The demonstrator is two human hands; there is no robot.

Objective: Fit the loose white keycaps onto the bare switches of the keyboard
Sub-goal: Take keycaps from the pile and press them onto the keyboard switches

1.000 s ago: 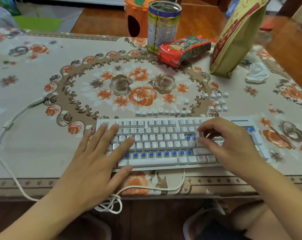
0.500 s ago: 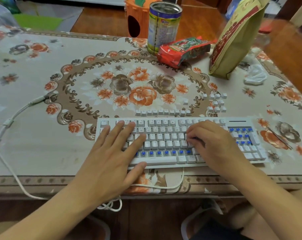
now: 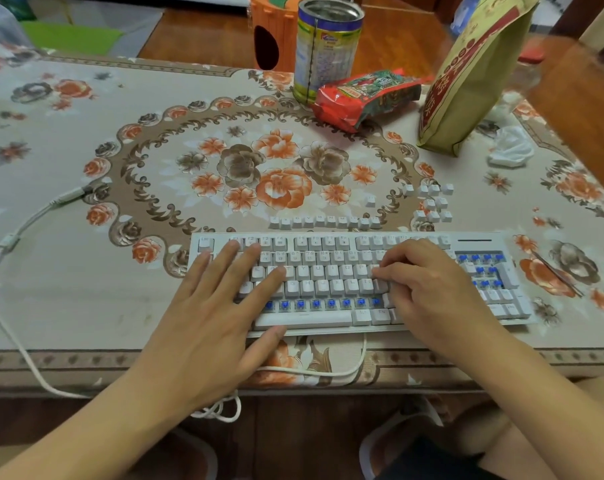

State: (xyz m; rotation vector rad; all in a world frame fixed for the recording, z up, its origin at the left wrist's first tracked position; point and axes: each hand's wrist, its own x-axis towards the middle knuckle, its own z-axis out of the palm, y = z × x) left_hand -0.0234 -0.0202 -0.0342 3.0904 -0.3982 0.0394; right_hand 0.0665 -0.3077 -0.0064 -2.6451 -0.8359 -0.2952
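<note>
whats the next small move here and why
Probably lift the right hand off the white keyboard and reach for the row of loose white keycaps just behind it. A row of bare blue switches above the space bar is uncapped, and neither hand visibly holds a cap; the left hand lies flat, steadying the board.

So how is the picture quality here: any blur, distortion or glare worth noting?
Head view: wide-angle bending curves the table edge; light is soft and warm, with no hard shadows; the bag and far right corner are smeared; keyboard legends are barely legible; the can rim shows a mild sheen.
</note>
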